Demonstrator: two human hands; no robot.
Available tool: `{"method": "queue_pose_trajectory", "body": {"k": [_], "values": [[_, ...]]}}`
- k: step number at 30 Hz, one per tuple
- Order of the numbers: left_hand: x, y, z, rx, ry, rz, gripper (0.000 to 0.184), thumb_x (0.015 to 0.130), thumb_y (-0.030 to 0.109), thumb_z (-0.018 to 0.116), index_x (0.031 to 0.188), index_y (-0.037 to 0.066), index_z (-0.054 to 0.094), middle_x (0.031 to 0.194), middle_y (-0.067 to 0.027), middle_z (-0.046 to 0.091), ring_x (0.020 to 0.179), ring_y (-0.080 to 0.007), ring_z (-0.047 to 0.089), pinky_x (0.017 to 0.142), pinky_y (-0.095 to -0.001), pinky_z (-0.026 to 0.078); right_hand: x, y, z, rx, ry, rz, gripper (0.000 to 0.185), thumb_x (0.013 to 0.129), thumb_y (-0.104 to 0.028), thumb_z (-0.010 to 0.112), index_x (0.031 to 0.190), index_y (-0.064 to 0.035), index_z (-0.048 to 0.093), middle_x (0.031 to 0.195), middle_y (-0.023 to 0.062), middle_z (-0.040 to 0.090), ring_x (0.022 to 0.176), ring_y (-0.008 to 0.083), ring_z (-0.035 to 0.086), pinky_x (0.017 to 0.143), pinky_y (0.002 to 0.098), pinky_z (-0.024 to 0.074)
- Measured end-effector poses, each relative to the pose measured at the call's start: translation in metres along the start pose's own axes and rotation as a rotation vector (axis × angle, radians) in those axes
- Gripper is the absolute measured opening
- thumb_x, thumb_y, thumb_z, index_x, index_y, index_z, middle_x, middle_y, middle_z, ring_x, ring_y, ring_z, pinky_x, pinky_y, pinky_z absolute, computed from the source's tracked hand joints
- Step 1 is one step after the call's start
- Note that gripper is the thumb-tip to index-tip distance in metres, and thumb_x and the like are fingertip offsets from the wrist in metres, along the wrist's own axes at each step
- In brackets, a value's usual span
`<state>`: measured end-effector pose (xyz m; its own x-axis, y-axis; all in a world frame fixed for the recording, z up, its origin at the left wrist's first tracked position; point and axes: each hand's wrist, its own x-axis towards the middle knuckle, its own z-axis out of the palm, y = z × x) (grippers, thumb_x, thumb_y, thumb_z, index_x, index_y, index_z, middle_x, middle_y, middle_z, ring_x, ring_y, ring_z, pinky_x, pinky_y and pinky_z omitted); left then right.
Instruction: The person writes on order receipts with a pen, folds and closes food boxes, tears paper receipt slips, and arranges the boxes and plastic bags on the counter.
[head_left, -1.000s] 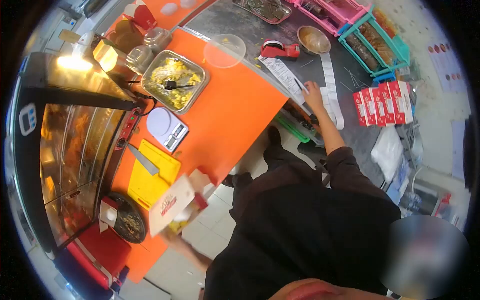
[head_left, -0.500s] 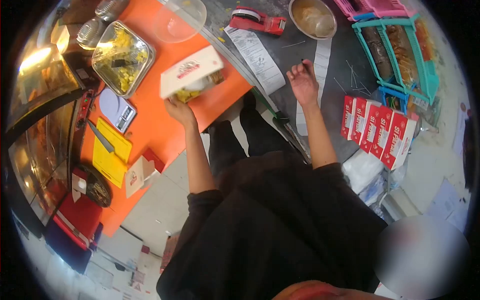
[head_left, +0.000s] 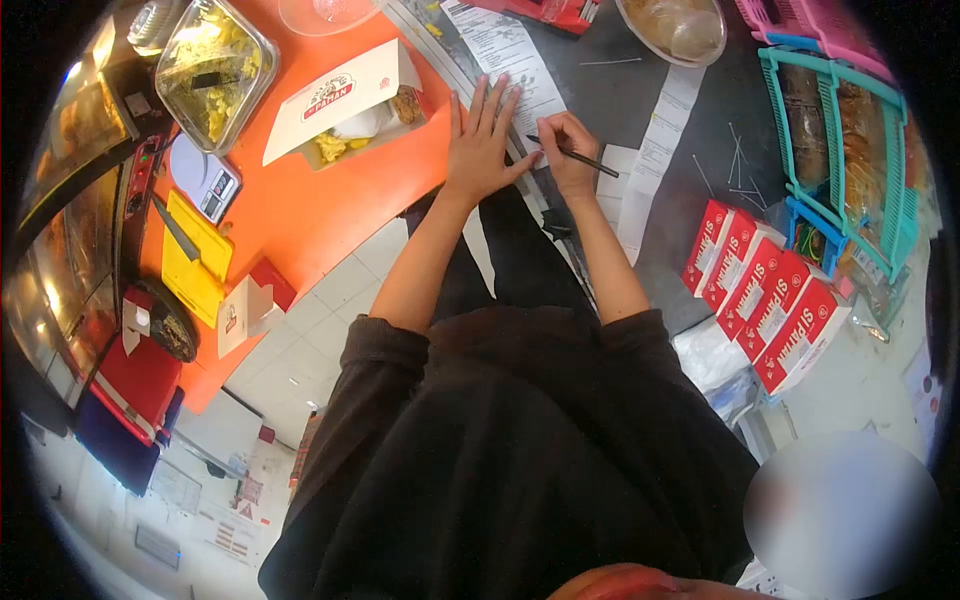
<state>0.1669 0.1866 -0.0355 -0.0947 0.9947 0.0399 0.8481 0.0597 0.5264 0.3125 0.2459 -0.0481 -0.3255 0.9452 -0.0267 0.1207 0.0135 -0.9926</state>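
Observation:
My left hand (head_left: 482, 150) lies flat with fingers spread, across the counter seam and onto a printed receipt (head_left: 510, 52). Close by on the right, my right hand (head_left: 568, 158) grips a black pen (head_left: 592, 163), its tip at the receipt's lower end. To the left of my left hand, an open food box (head_left: 395, 78) with printed lid stands on the orange counter (head_left: 330, 215). Yellow pieces, something white and a browned piece show inside it. A second long receipt (head_left: 662, 140) hangs down the dark counter, right of my right hand.
Red boxes (head_left: 768, 310) line the right side below a teal basket (head_left: 838, 150). Thin sticks (head_left: 738, 165) and a metal bowl (head_left: 678, 28) are nearer. At left are a clear-covered tray (head_left: 215, 75), a scale (head_left: 204, 178) and a knife (head_left: 176, 230) on a yellow board (head_left: 192, 268).
My left hand has let go of the food box and moved right onto the receipt. My right hand has come down and left, with the pen at the paper. The view has shifted slightly.

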Motion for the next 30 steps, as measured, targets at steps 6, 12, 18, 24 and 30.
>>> {"method": "queue_pose_trajectory", "body": {"k": [6, 12, 18, 24, 30], "values": [[-0.002, -0.002, 0.002, 0.040, -0.013, 0.003, 0.099, 0.077, 0.067, 0.058, 0.152, 0.011, 0.026, 0.159, -0.0107, 0.020, 0.149, -0.0305, 0.010, 0.115, -0.0614, 0.002, -0.003, -0.002, 0.003, -0.214, 0.090, -0.089, 0.015, 0.090, -0.006, 0.066, 0.078, 0.0011, 0.060, 0.071, 0.0010, 0.056, 0.060, 0.0051, 0.050, 0.055, 0.0210, 0.0408], [-0.002, -0.003, 0.003, 0.047, 0.010, 0.025, 0.104, 0.074, 0.070, 0.059, 0.152, 0.009, 0.025, 0.159, -0.0108, 0.021, 0.149, -0.0300, 0.012, 0.114, -0.0633, 0.002, -0.002, 0.005, 0.002, -0.187, 0.167, -0.072, 0.015, 0.089, -0.011, 0.068, 0.079, -0.0007, 0.062, 0.072, 0.0036, 0.059, 0.061, 0.0091, 0.055, 0.056, 0.0243, 0.0429], [-0.003, -0.004, 0.004, 0.058, 0.003, 0.022, 0.104, 0.074, 0.071, 0.057, 0.151, 0.008, 0.026, 0.159, -0.0112, 0.022, 0.149, -0.0300, 0.012, 0.114, -0.0629, 0.002, -0.006, -0.004, 0.002, -0.354, 0.121, -0.146, 0.015, 0.086, -0.010, 0.070, 0.077, -0.0014, 0.061, 0.072, 0.0069, 0.060, 0.061, 0.0152, 0.056, 0.057, 0.0270, 0.0433], [-0.003, -0.005, 0.005, 0.056, 0.018, 0.030, 0.104, 0.075, 0.072, 0.056, 0.151, 0.008, 0.026, 0.159, -0.0112, 0.021, 0.149, -0.0294, 0.012, 0.115, -0.0626, 0.002, -0.006, 0.000, 0.002, -0.285, 0.149, -0.154, 0.017, 0.087, -0.007, 0.068, 0.075, -0.0010, 0.058, 0.071, 0.0067, 0.059, 0.059, 0.0153, 0.055, 0.057, 0.0272, 0.0431], [-0.003, -0.005, 0.005, 0.047, 0.015, 0.026, 0.104, 0.075, 0.072, 0.056, 0.151, 0.008, 0.026, 0.159, -0.0106, 0.019, 0.149, -0.0288, 0.010, 0.115, -0.0629, 0.000, -0.006, -0.002, 0.001, -0.316, 0.205, -0.142, 0.020, 0.087, -0.009, 0.067, 0.072, -0.0019, 0.057, 0.068, 0.0060, 0.056, 0.057, 0.0142, 0.052, 0.055, 0.0279, 0.0416]]}}
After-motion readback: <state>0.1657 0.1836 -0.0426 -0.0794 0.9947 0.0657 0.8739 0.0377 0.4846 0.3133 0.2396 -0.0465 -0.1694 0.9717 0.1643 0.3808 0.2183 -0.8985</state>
